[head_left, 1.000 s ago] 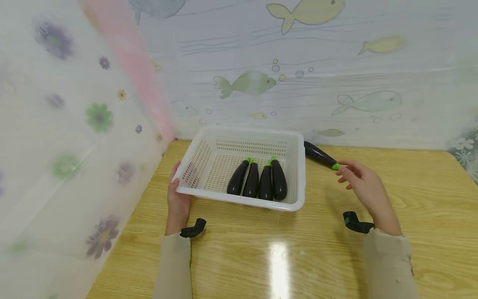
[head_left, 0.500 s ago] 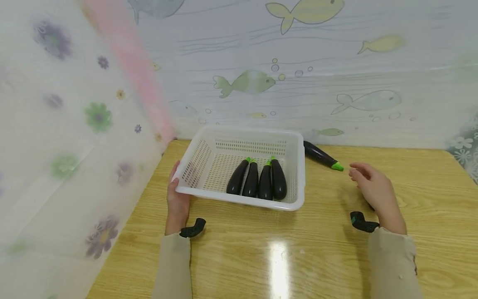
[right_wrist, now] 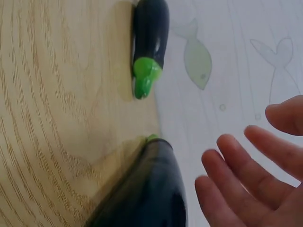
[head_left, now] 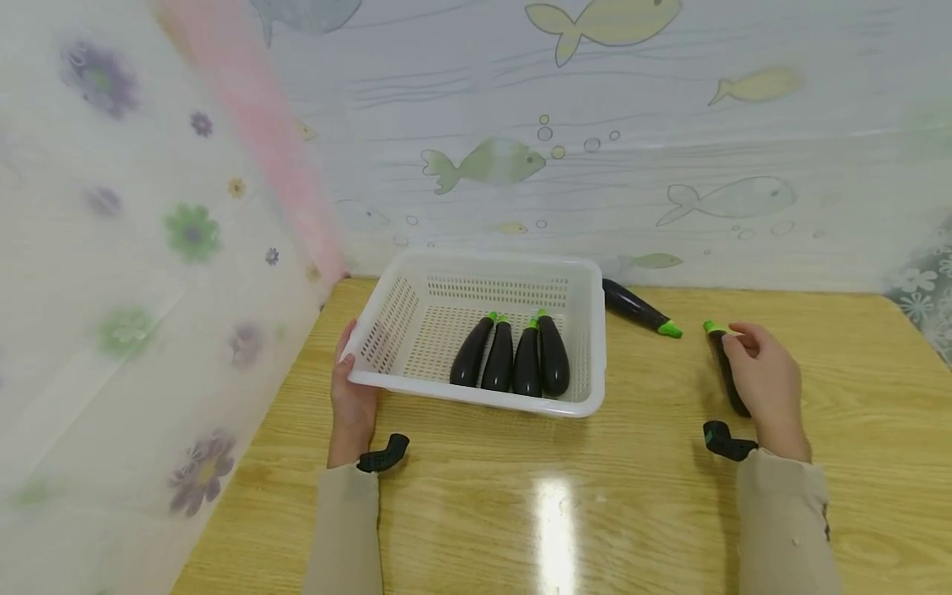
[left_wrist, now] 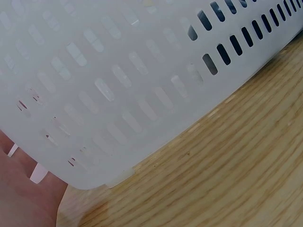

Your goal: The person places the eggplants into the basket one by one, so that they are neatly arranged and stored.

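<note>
My left hand (head_left: 353, 405) grips a white slotted plastic basket (head_left: 476, 399) by its left end, the thumb up at the rim. In the left wrist view, part of the hand (left_wrist: 28, 194) shows beside the basket wall (left_wrist: 109, 109). Several dark eggplants (head_left: 513, 359) with green stems lie side by side in the basket. Right of it, my right hand (head_left: 769, 388) hovers beside a loose eggplant (head_left: 729, 376). The right wrist view shows its fingers (right_wrist: 255, 177) spread, apart from that eggplant (right_wrist: 147, 189). Another eggplant (head_left: 635, 307) lies behind, near the basket's right end.
Everything stands on a wood-grain table (head_left: 461, 496). A fish-patterned sheet (head_left: 625, 198) hangs along the back edge, and a flowered sheet (head_left: 141, 330) borders the left. Dark wrist mounts (head_left: 383, 454) sit on both wrists.
My right hand has moved right, away from the rear eggplant's stem. The loose eggplant by the hand has come into view from behind it. Left hand and basket stay put.
</note>
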Demonstrator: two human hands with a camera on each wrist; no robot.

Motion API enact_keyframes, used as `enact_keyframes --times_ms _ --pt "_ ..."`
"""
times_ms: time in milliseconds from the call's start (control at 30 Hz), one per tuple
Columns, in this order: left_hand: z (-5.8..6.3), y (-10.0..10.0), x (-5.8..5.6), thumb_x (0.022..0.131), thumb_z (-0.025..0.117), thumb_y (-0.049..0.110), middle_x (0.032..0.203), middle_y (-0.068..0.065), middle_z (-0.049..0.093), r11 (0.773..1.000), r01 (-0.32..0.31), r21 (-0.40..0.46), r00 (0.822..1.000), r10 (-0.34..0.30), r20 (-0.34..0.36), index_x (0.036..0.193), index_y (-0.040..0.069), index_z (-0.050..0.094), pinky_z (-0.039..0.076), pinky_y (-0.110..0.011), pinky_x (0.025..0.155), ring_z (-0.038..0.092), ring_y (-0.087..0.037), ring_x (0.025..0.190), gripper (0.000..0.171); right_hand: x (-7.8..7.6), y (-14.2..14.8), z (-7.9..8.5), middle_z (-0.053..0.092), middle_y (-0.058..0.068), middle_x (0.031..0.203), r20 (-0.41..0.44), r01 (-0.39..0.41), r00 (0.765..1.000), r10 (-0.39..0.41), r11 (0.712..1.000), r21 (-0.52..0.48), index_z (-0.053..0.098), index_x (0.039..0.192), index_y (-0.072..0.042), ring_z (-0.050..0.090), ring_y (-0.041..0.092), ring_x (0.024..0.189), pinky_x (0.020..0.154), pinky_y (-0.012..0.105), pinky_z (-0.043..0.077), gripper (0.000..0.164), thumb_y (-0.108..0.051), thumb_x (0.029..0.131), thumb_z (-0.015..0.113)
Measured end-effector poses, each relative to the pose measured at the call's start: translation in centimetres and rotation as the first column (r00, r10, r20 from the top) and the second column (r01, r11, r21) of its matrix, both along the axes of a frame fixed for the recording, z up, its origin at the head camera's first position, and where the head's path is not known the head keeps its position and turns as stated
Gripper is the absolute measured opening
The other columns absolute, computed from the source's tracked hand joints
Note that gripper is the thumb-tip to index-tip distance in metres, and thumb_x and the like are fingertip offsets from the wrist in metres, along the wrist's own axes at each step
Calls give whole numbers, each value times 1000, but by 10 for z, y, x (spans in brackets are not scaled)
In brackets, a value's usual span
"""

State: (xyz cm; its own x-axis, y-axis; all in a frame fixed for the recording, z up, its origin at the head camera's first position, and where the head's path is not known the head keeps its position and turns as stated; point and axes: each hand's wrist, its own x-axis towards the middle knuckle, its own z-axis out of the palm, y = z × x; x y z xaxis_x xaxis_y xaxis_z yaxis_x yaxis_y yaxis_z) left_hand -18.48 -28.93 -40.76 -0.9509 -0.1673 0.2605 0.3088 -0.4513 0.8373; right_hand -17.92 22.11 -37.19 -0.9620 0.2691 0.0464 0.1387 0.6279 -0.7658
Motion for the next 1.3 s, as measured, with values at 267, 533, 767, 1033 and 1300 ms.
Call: enact_keyframes --times_ms 267,533,767,1033,1300 --pt "1 0 -1 92 39 29 144 -6 33 1000 -9 -1 1000 9 -8 145 18 26 30 -36 101 37 -24 126 56 -2 8 -7 30 34 137 33 -65 997 65 998 18 30 141 2 30 51 121 90 60 28 60 -37 96 35" --pt "-2 1 -2 91 38 28 144 -6 34 1000 8 5 1000 -8 -20 147 15 21 28 -38 101 35 -25 126 59 -2 20 -21 -13 36 144 165 -106 979 124 988 -116 -2 146 1 -4 57 129 95 69 15 79 -47 94 34" --pt "-2 1 -2 92 38 28 144 -6 34 1000 12 2 1000 -12 -23 147 15 20 28 -38 101 34 -26 127 59 -7 25 -34 -3 43 140 238 -108 965 107 994 -12 -2 145 3 5 61 124 92 68 20 85 -43 92 45" --pt "-1 1 0 92 37 28 144 -7 33 1000 6 -3 1000 -6 -19 147 14 20 28 -39 102 34 -27 129 59 -7 22 -37 13 48 131 282 -127 954 102 989 71 5 144 5 20 62 112 83 62 29 87 -42 88 52" --pt "0 0 0 92 37 28 145 -7 31 1000 12 0 1000 -12 -25 147 16 21 26 -41 103 32 -27 129 58 -8 26 -37 17 41 138 247 -63 967 65 998 -18 5 145 4 28 56 118 89 62 30 77 -40 92 38"
